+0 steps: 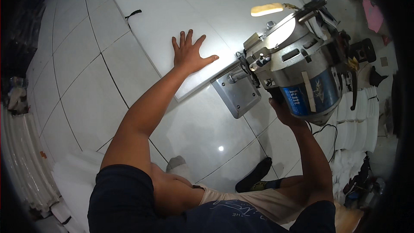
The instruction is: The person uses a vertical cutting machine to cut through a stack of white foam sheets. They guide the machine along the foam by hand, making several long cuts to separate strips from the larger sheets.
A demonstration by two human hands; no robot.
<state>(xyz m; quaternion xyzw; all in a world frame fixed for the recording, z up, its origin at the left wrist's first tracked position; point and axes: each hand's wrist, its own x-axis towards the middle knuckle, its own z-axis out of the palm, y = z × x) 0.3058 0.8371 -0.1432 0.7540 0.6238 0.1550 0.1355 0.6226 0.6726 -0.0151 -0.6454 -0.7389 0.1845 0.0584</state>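
Observation:
My left hand (188, 56) lies flat with its fingers spread on a thick white sheet or stack of sheets (164, 8), close to its near corner. At the near edge of that white material stands an electric cloth cutting machine (297, 64) with a silver and blue motor housing. Its grey base plate (235, 97) rests on the floor side of the edge. My right hand (288, 114) is closed at the machine's dark handle, below the motor; the housing hides most of its fingers. A lit lamp (267, 9) on the machine shines over the white surface.
White floor tiles (77, 82) surround the material. Stacked white foam-like pieces (355, 121) lie at the right, beside a dark cable (334, 136). Plastic-wrapped white rolls (26, 159) are at the left. A small black strip (134, 14) sits at the sheet's left edge. My feet are below.

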